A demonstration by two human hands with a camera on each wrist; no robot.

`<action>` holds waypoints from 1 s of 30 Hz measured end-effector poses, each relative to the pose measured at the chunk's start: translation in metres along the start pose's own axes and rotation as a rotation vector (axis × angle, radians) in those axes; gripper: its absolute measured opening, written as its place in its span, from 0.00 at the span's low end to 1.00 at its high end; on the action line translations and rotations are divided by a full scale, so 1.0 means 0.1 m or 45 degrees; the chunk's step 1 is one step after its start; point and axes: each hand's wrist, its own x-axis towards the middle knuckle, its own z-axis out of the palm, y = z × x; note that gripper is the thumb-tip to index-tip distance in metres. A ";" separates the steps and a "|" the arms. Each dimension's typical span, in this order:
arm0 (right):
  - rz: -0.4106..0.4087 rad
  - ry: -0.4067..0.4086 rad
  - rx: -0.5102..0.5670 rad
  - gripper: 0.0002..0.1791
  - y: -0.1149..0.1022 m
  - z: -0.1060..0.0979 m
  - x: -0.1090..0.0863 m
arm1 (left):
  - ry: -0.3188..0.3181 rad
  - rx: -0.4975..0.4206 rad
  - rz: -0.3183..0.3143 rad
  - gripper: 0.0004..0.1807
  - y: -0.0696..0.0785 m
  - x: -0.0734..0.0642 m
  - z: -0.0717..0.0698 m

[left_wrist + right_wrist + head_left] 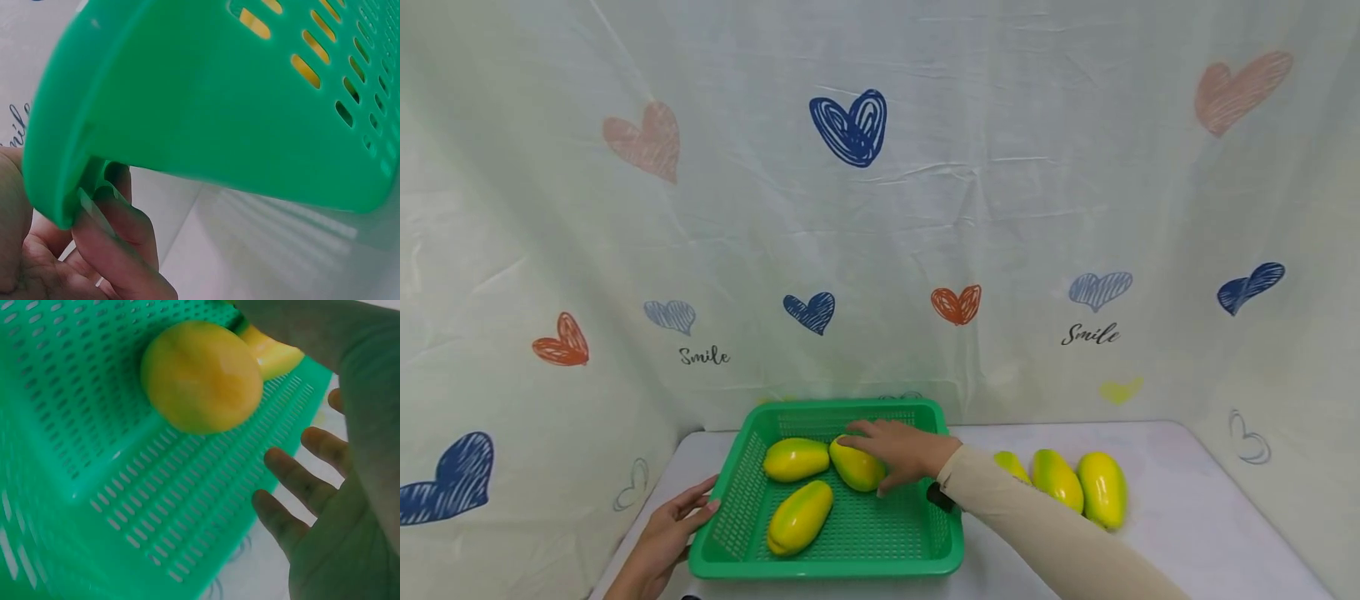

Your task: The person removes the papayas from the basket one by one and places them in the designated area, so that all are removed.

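A green plastic basket [827, 570] with slotted walls stands on the table, holding three yellow papayas with green streaks. One papaya [796, 460] lies at the back left, another [801, 518] at the front left. My left hand [668, 527] grips the basket's left rim, its fingers curled under the edge in the left wrist view. Over the basket, my right hand [904, 450] has its fingers spread and overlaps the third papaya [856, 467] in the head view. The right wrist view shows a papaya [201, 378] apart from those outstretched fingers [300, 478].
Right of the basket, three more papayas lie in a row on the white table [1180, 517], one [1011, 463] partly behind my right sleeve [1037, 521]. A pale curtain [880, 233] printed with hearts hangs behind the table and along its sides.
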 end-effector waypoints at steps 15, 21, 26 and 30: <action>0.058 -0.109 -0.124 0.42 -0.04 0.12 0.24 | 0.030 -0.002 -0.024 0.39 0.01 -0.02 0.00; 0.119 -0.139 -0.176 0.37 -0.05 0.16 0.27 | 0.026 -0.007 -0.025 0.38 0.00 -0.02 0.02; 0.169 -0.124 -0.168 0.33 -0.02 0.22 0.27 | 0.008 -0.027 -0.023 0.38 0.01 -0.02 0.01; 0.221 -0.113 -0.051 0.33 0.01 0.24 0.25 | 0.011 -0.044 -0.030 0.38 0.00 -0.01 0.00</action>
